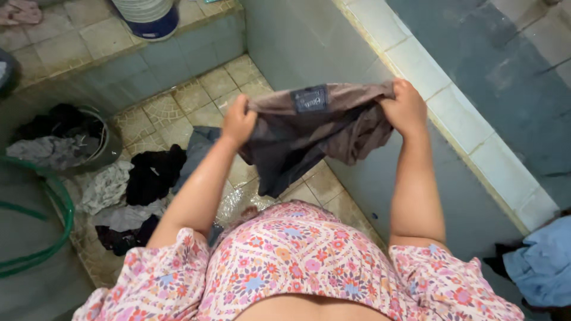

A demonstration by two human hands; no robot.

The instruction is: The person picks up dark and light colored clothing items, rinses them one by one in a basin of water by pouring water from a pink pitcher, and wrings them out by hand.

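- Nearest the camera, the person's floral pink top fills the bottom edge; below it the body is cut off, and the feet are hidden.
- The left hand has its fingers curled shut on one end of the brown garment; the right hand is clamped on the other end, fingertips buried in the cloth.
- The garment hangs stretched between both hands, above the tiled floor beside the grey tiled wall; its lower folds droop dark (wet or shadowed, hard to tell).
- A small dark rectangular label sits at the middle of the garment's top edge; its pale print is too small to make out.
- On the floor near the left forearm lies a heap of black and pale clothes, partly hidden by the arm.
- A blue cloth is cut off at the right edge.
- A green hose loops at the left edge.
- Farther off, a dark basin of clothes stands by the step.
- At the top edge, a white and blue bucket is cropped.
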